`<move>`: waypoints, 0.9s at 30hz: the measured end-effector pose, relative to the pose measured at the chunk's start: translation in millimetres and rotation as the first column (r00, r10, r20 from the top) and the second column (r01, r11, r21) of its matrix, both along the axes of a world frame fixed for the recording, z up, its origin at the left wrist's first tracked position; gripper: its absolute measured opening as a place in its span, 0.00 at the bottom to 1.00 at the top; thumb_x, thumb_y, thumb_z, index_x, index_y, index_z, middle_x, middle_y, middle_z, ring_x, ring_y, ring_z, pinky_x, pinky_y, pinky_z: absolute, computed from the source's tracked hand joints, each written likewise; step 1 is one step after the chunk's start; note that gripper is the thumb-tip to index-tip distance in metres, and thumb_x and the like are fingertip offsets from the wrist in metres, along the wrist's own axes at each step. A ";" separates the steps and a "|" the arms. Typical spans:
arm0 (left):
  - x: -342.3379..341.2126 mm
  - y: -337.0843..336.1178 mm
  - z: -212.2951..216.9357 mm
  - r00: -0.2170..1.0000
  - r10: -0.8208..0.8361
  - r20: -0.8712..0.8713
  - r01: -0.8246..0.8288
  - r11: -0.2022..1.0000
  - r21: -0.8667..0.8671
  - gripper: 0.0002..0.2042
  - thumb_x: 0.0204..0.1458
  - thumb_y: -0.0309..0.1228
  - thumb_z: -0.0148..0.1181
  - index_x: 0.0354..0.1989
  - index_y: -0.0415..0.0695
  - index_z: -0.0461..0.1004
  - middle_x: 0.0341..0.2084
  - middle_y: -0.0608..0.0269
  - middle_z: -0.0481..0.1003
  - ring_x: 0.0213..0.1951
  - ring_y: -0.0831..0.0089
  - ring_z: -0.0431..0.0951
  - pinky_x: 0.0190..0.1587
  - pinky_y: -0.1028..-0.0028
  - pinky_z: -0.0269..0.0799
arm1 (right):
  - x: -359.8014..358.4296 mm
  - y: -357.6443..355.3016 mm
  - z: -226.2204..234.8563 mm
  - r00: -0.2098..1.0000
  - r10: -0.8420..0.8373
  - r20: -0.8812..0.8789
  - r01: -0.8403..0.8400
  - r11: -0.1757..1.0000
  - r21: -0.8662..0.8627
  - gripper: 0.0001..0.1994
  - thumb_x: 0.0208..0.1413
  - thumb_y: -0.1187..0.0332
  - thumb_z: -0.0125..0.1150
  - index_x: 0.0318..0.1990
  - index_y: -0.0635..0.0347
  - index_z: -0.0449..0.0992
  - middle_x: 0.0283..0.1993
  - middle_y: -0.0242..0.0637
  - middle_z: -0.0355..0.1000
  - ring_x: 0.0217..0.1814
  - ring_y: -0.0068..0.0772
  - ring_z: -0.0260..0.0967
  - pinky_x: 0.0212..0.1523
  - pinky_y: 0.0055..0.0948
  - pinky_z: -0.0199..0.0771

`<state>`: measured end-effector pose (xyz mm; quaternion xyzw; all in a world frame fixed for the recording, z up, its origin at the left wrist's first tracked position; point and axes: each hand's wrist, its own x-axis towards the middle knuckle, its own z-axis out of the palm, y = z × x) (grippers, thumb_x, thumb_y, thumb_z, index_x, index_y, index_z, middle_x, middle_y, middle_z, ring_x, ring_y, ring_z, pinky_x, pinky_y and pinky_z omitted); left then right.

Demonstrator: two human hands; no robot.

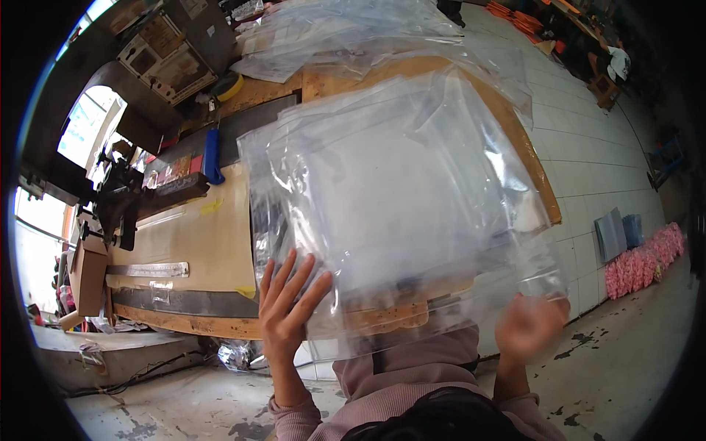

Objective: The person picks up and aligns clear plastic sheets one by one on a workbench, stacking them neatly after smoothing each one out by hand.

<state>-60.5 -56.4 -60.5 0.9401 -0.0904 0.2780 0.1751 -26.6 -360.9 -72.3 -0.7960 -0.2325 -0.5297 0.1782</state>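
Observation:
A stack of clear plastic sheets covers the middle of the wooden table and hangs over its near edge. My left hand lies with fingers spread at the near left edge of the stack. At the near right corner my right hand is curled closed on the edge of a clear sheet. That hand is smeared by motion, so its single fingers do not show well. The top sheet is wrinkled and shiny along its right side.
Left of the stack stands a dark machine beside a tan board bearing a clear ruler. Near it are a blue bar and a yellow tape roll. More plastic sheeting lies behind; pink bundles stand on the right floor.

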 end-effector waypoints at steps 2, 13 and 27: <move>8.1 -3.7 3.2 0.997 -0.070 0.011 0.070 0.997 -0.033 0.16 0.36 0.23 0.62 0.38 0.49 0.76 0.43 0.57 0.73 0.51 0.55 0.69 0.55 0.56 0.59 | 2.4 -1.3 3.9 0.994 -0.053 -0.097 0.045 0.996 -0.081 0.10 0.52 0.69 0.52 0.21 0.57 0.64 0.25 0.35 0.67 0.27 0.34 0.61 0.34 0.35 0.63; 7.2 -8.6 -1.2 0.985 -0.152 0.084 0.159 0.983 -0.087 0.19 0.35 0.34 0.62 0.40 0.64 0.74 0.44 0.66 0.72 0.49 0.62 0.71 0.57 0.52 0.56 | 24.7 10.3 24.6 0.800 0.474 -0.368 -0.418 0.880 0.226 0.22 0.56 0.66 0.31 0.43 0.75 0.69 0.43 0.62 0.68 0.39 0.55 0.71 0.36 0.37 0.76; -8.5 -37.3 2.8 0.970 -0.241 -0.035 0.243 0.947 0.210 0.18 0.45 0.37 0.55 0.46 0.72 0.70 0.49 0.82 0.68 0.54 0.77 0.65 0.61 0.56 0.50 | 81.0 38.1 44.3 0.694 0.113 -0.711 -0.146 0.989 0.015 0.35 0.45 0.69 0.60 0.62 0.51 0.51 0.59 0.46 0.56 0.46 0.44 0.66 0.40 0.38 0.67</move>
